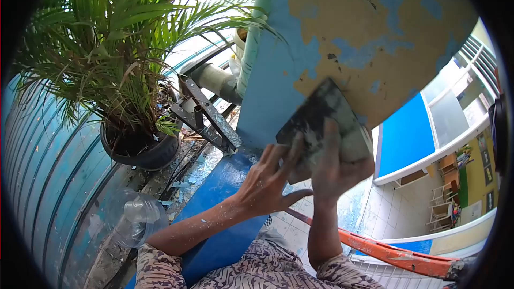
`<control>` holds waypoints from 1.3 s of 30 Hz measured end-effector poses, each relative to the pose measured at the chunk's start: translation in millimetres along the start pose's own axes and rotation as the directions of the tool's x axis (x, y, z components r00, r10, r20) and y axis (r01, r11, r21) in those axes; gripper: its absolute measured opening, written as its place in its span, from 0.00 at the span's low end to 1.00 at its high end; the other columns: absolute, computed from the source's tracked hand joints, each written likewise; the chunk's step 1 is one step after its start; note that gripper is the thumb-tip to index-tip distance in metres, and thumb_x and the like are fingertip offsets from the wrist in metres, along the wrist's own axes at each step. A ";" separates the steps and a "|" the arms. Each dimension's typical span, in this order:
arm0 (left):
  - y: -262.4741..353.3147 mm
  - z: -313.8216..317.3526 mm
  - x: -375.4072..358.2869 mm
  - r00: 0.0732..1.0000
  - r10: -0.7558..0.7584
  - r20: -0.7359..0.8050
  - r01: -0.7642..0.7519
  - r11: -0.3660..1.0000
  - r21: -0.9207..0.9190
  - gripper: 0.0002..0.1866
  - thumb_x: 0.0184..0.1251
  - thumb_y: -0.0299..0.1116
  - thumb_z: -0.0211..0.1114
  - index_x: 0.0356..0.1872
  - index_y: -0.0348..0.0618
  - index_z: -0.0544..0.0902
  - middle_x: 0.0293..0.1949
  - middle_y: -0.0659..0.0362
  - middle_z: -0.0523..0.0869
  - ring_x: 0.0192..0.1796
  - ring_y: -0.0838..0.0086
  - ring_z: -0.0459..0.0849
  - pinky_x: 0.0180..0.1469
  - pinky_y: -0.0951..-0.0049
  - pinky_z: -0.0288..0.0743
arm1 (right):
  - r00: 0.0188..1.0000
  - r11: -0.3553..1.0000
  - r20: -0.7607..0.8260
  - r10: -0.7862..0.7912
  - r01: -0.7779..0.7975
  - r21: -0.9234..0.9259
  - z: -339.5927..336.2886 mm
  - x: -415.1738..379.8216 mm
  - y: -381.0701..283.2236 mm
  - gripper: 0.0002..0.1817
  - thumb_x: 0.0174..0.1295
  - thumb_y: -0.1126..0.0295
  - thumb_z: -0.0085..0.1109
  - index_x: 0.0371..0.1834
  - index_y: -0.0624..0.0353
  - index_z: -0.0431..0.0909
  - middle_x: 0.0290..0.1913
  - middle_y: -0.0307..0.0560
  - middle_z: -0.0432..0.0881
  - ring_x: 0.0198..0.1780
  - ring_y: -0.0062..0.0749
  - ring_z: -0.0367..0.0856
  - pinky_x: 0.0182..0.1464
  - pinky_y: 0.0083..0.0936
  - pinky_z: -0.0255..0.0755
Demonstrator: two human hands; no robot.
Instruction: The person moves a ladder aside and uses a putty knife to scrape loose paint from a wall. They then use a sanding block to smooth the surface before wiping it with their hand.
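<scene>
A broad flat scraper with a dark, smeared blade lies against the peeling wall column, its upper corner on a tan patch. My right hand grips it from the right, the index finger stretched along the blade. My left hand is at its lower left, fingertips resting on the blade and thumb sticking out apart. Blue paint has come away in places on the column, leaving tan areas and small dark gouges. White dust speckles both forearms.
On the left, a potted palm stands near a rusty metal bracket and a grey pipe. Below it sits a clear plastic container. A blue ledge passes under my left arm. An orange rail crosses at lower right.
</scene>
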State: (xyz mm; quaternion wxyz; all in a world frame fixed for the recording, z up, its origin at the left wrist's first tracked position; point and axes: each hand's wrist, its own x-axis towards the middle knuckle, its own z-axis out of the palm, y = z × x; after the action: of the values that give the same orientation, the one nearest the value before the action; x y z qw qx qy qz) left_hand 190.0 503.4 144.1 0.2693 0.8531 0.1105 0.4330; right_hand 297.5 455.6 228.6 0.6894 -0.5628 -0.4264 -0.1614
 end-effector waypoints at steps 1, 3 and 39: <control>2.8 1.1 1.0 1.000 0.009 0.011 -0.009 1.000 -0.002 0.56 0.58 0.50 0.81 0.80 0.29 0.60 0.54 0.45 0.74 0.54 0.51 0.76 0.49 0.56 0.83 | 0.998 0.999 0.055 0.022 -0.020 -0.041 1.0 5.1 -12.4 0.09 0.64 0.78 0.71 0.44 0.72 0.84 0.42 0.46 0.90 0.41 0.22 0.85 0.44 0.20 0.78; 7.2 -0.1 6.4 0.987 0.033 -0.160 -0.008 0.988 0.152 0.53 0.57 0.51 0.81 0.78 0.32 0.65 0.58 0.45 0.71 0.59 0.50 0.73 0.54 0.54 0.82 | 0.999 0.998 0.003 0.037 -0.037 0.057 5.8 10.5 -7.3 0.06 0.63 0.79 0.70 0.39 0.70 0.83 0.31 0.44 0.85 0.34 0.20 0.82 0.35 0.21 0.74; -60.5 -20.9 36.9 0.798 -0.572 -0.192 0.223 0.575 -0.787 0.15 0.72 0.36 0.76 0.47 0.34 0.88 0.41 0.62 0.91 0.40 0.84 0.83 0.45 0.77 0.78 | 0.933 0.930 -0.030 0.360 -0.356 0.097 -42.9 -45.5 43.1 0.12 0.76 0.68 0.64 0.34 0.64 0.79 0.22 0.38 0.80 0.28 0.09 0.73 0.30 0.15 0.67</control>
State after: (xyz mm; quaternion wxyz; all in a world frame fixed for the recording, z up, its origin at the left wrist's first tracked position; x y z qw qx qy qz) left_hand 198.2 576.8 145.6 0.6479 0.5060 0.1783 0.5407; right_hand 318.6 418.3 165.9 0.7419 -0.5954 -0.3072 -0.0269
